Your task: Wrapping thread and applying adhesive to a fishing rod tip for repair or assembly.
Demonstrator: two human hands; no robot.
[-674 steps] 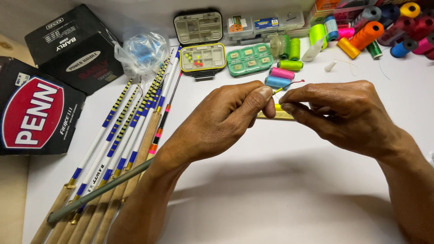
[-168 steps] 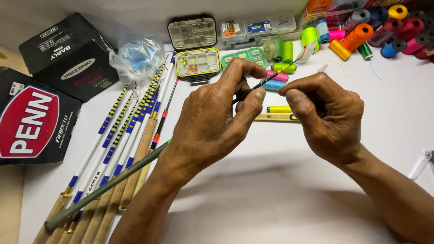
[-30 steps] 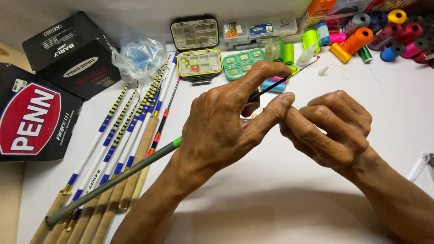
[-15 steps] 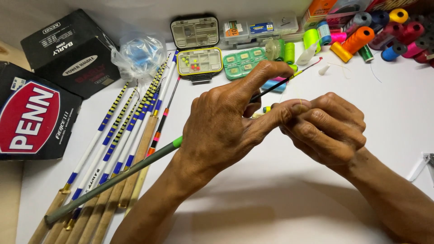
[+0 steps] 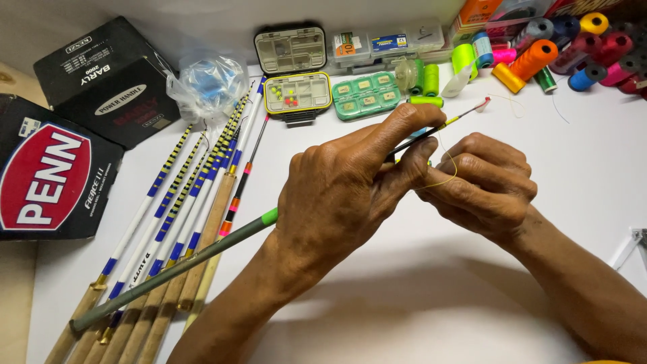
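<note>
Head view: from my remote seat, striped rods [image 5: 168, 216] lie left on the white counter [image 5: 418, 303]; left hand [image 5: 337, 202] fingers grip a slim green-handled rod [image 5: 182, 266] above it, right hand [image 5: 482, 185] fingers pinch yellow thread [image 5: 450, 168]; spools [image 5: 539, 57] far right.

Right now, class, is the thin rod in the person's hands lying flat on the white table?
No. The left hand holds the thin rod raised off the white table, its tip angled towards the thread spools.
</note>
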